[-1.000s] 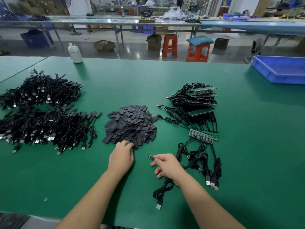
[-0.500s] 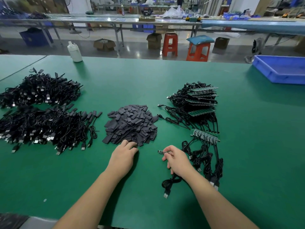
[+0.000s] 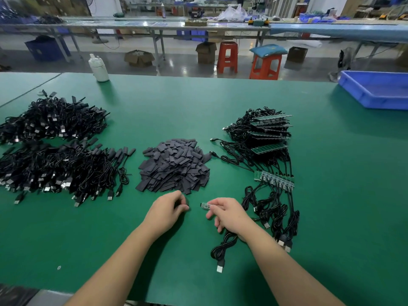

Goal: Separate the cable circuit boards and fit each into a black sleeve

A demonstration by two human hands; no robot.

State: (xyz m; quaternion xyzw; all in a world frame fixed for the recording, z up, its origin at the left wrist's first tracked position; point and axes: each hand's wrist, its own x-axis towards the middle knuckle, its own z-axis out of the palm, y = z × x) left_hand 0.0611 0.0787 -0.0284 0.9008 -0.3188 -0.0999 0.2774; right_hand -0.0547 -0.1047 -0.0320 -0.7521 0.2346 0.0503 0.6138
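Observation:
My right hand (image 3: 227,214) pinches a small green circuit board (image 3: 205,206) whose black cable (image 3: 221,250) trails back under my wrist to a USB plug. My left hand (image 3: 166,209) is just in front of the pile of black sleeves (image 3: 174,165), fingers curled around something dark, probably one sleeve, mostly hidden. A joined strip of boards (image 3: 274,180) with cables lies to the right. Behind it is a stack of more board strips (image 3: 268,133).
Two heaps of sleeved black cables (image 3: 55,155) cover the left of the green table (image 3: 342,195). A white bottle (image 3: 98,67) stands at the far edge. A blue tray (image 3: 375,89) sits at the far right. Stools and boxes stand on the floor beyond.
My left hand has drawn back from the sleeve pile with its fingers closed. My right hand with the board has moved toward the left hand, dragging the cable along.

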